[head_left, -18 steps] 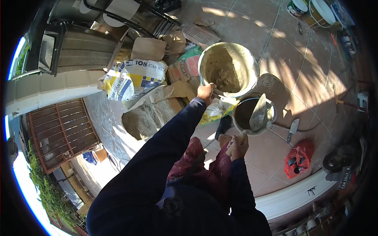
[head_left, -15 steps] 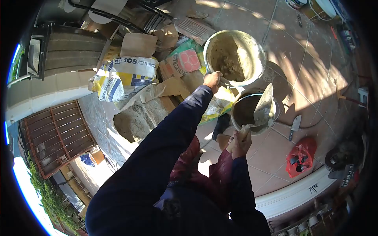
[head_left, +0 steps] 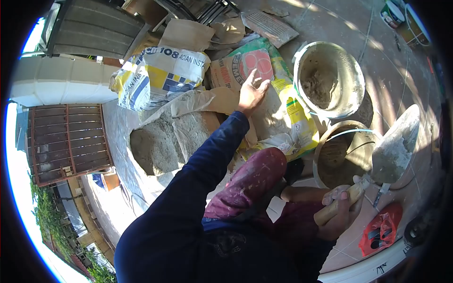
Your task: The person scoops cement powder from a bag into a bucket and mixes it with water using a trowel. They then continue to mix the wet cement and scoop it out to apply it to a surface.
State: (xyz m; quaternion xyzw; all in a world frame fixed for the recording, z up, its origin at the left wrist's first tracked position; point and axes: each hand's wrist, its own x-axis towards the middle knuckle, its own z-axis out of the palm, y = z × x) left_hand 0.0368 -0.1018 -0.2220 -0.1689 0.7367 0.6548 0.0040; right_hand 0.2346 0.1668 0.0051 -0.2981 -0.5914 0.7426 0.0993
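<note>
My left hand [head_left: 253, 93] is open, its fingers spread above a cement bag with a red emblem [head_left: 257, 66]. Nothing is in it. In my right hand [head_left: 339, 214] is the wooden handle of a trowel. The broad, mortar-smeared trowel blade [head_left: 397, 153] hangs out over the right side of the lower bucket [head_left: 322, 162]. That bucket has a light wire handle across its mouth and dirty inner walls. Just beyond it stands a bucket [head_left: 351, 80] with grey-brown mortar caked inside. Left of my left arm lies a torn-open bag of grey powder [head_left: 158, 144].
A white, yellow and blue bag [head_left: 163, 78] stands behind the powder. Cardboard pieces [head_left: 186, 34] lie at the back. A red plastic bag [head_left: 381, 229] sits on the tiles at lower right. More tubs [head_left: 392, 14] stand far right. My bent knee [head_left: 266, 165] is close to the bags.
My left hand has let go of the far bucket's rim and moved left over the cement bag, opening. The trowel has swung right, away from the lower bucket's mouth. The view has shifted and lowered.
</note>
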